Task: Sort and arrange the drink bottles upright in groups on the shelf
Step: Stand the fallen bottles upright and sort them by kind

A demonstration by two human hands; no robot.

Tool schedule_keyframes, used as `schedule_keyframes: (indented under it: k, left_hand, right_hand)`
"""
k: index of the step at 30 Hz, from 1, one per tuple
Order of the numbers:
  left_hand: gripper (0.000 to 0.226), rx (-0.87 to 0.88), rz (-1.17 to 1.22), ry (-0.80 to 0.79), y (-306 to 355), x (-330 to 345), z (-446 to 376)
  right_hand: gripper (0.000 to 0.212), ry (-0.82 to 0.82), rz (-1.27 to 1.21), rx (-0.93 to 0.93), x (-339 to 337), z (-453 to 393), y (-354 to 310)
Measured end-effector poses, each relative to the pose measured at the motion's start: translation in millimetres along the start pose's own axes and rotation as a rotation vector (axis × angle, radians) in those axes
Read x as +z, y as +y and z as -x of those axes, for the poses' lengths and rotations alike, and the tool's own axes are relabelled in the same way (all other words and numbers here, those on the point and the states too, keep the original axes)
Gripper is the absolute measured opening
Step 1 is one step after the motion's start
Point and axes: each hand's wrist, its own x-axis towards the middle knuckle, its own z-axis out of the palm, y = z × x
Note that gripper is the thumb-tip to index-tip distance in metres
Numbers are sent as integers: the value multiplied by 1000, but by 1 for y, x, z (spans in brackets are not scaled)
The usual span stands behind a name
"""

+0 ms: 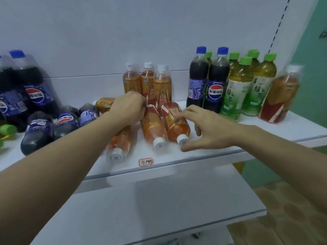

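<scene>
On the white shelf (203,152), three orange bottles (147,82) stand upright at 12 o'clock, white-capped, with gold-and-red labels. Below them three more of the same kind lie flat, white caps pointing toward 6 o'clock: one (118,144) under the left forearm, a middle one (154,128), and a right one (177,124). A fourth lying orange bottle (104,103) shows past the left wrist at 10 o'clock. The left hand (129,108) curls down over the lying bottles' upper ends; what it grips is hidden, so I cannot tell. The right hand (200,128) is spread wide, fingers on the right lying bottle, thumb beside its cap. At 2 o'clock stand two cola bottles (206,80), green tea bottles (247,85) and a tilted orange bottle (281,94). At 9 o'clock, cola bottles (44,126) lie and stand mixed. A handwritten label (146,162) sits on the shelf's front edge.
</scene>
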Motion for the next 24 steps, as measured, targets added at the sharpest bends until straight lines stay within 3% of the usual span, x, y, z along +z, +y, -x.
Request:
schedule_keyframes:
  k: [6, 9, 13, 20, 24]
  left_hand:
    - [54, -94, 134, -150, 12, 1, 26]
    - [54, -106, 127, -141, 14, 6, 31]
    - [53, -108, 137, -130, 13, 6, 29]
    - [51, -135, 159, -130, 20, 6, 29]
    - [50, -139, 185, -128, 24, 6, 29]
  right_hand:
    - [48, 204, 124, -107, 27, 2, -10]
    - [47, 230, 200, -116, 37, -4, -19]
    - [26, 243, 163, -165, 28, -7, -20]
    - [11, 590, -108, 27, -38, -42, -5]
    - [15, 543, -3, 166, -61, -84, 11]
